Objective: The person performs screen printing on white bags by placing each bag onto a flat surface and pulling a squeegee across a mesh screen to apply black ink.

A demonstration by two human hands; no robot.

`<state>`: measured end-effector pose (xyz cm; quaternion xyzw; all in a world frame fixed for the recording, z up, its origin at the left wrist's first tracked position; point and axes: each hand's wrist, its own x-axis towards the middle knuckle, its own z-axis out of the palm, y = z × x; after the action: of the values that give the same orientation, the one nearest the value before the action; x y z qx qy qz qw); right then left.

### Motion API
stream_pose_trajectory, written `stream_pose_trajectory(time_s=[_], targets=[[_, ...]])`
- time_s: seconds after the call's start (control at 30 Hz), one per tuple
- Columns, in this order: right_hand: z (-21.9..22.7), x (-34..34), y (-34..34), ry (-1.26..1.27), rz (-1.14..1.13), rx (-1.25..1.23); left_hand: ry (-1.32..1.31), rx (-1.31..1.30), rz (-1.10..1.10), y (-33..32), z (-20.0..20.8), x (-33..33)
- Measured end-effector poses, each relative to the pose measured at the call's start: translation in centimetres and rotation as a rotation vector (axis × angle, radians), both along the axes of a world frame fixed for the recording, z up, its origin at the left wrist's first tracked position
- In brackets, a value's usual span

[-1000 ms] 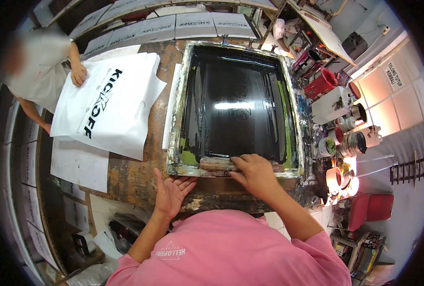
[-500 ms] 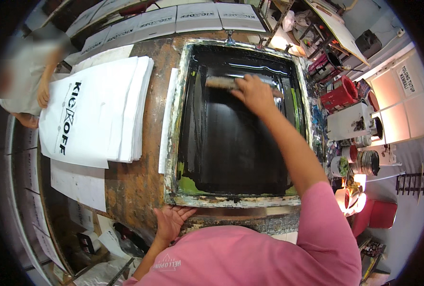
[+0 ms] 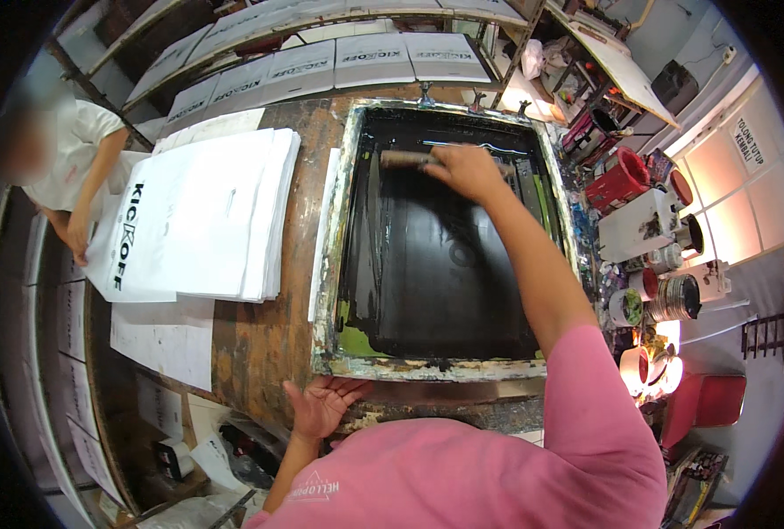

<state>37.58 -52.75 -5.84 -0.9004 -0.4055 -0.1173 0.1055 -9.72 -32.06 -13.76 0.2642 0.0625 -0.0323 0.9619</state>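
Note:
A framed printing screen (image 3: pixel 343 264) covered in black ink lies flat on a worn wooden table (image 3: pixel 260 339). My right hand (image 3: pixel 467 169) reaches across to the screen's far end and grips a long squeegee (image 3: pixel 403 160) lying crosswise on the mesh. Under the near left corner of the frame, my left hand (image 3: pixel 321 407) rests palm up, fingers spread, touching the frame's lower edge. Left of the screen sits a stack of white sheets with black lettering (image 3: pixel 207 225).
Another person (image 3: pixel 66 176) in a white shirt stands at the left, hand on the white stack. Ink tins and a red bucket (image 3: pixel 617 181) crowd the shelf at right. Printed white sheets (image 3: pixel 321 62) lie on racks beyond the table.
My right hand has carried the squeegee from the near edge of the screen to its far end. The left hand stays at the near left corner.

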Motion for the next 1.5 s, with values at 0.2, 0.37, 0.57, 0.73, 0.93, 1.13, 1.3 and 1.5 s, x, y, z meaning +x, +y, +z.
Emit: stream_pose_trajectory(time_s=[0.2,0.37,0.57,0.73,0.93,1.13,1.3,1.5], targets=[[3.4,-19.6,-3.8,0.204,-0.013,-0.087,-0.078,-0.038,-0.021,-0.1,-0.2,0.4],[8.6,-30.5,-5.6,0.333,-0.081,-0.081,-0.152,-0.093,-0.053,0.2,-0.7,0.5],[15.4,-32.1,-5.2,-0.129,-0.148,0.062,-0.393,-0.014,-0.091,0.3,9.5,3.0],[21.3,-25.9,-4.0,-0.455,-0.153,0.212,-0.515,0.549,0.059,-1.3,14.5,9.1],[26.2,-21.9,-3.3,-0.458,-0.134,0.273,-0.036,2.521,0.113,-3.1,5.9,8.9],[30.2,-20.1,-1.8,-0.153,-0.177,0.379,0.049,2.496,-0.050,-3.5,6.0,9.7],[34.7,-21.1,-0.1,0.054,-0.418,0.293,-0.185,2.073,0.375,-3.5,9.3,14.4],[32.1,-20.1,-0.3,-0.316,-0.271,0.349,-0.009,1.748,0.602,-4.3,16.1,17.1]])
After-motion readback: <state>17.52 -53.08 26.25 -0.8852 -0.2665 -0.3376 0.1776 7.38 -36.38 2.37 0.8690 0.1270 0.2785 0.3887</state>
